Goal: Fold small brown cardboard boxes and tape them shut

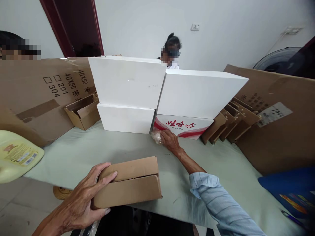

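Note:
My left hand [92,193] grips the left end of a closed brown cardboard box [133,183], fingers over its top and thumb along its lower side. The box is tilted at the table's near edge. Farther off, my right hand [171,141] has its fingers closed around a crumpled clear plastic bag [157,136] on the tabletop. It is just in front of a white and red printed carton [183,127]. What the bag contains, if anything, I cannot make out.
White boxes [128,85] stand stacked along the table's [73,157] back. An open cardboard box [83,111] sits left, several folded ones [228,123] right. Large cartons [278,124] flank both sides. A yellow bottle [19,157], blue bag [290,190] and pen [292,218] lie near. Two people are behind.

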`<state>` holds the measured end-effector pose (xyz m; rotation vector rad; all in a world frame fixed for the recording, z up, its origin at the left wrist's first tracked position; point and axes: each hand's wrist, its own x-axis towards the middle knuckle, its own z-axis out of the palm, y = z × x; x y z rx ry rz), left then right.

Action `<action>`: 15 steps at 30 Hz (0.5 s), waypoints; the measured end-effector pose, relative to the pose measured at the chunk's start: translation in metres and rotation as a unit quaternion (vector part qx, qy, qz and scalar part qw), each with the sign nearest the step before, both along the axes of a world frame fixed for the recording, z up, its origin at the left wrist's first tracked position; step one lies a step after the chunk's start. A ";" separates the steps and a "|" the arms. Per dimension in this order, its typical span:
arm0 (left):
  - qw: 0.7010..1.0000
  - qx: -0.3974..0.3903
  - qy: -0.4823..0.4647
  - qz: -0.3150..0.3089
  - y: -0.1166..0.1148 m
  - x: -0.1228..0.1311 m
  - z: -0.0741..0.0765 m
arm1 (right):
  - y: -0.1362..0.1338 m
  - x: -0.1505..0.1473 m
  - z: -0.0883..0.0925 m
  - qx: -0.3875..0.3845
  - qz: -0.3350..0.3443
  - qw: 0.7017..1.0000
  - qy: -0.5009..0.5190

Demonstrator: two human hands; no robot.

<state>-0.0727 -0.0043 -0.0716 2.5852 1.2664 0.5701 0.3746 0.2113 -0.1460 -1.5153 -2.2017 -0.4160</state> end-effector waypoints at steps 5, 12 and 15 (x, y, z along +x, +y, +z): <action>1.000 -0.003 -0.002 0.001 0.000 -0.002 -0.002 | 0.001 -0.004 -0.002 -0.012 0.006 1.000 -0.028; 1.000 -0.006 -0.008 -0.007 0.002 0.000 0.003 | 0.001 -0.004 -0.012 -0.035 0.004 0.998 -0.058; 0.999 -0.019 -0.014 -0.023 0.004 0.000 0.007 | -0.002 -0.005 -0.019 -0.051 -0.004 0.997 -0.058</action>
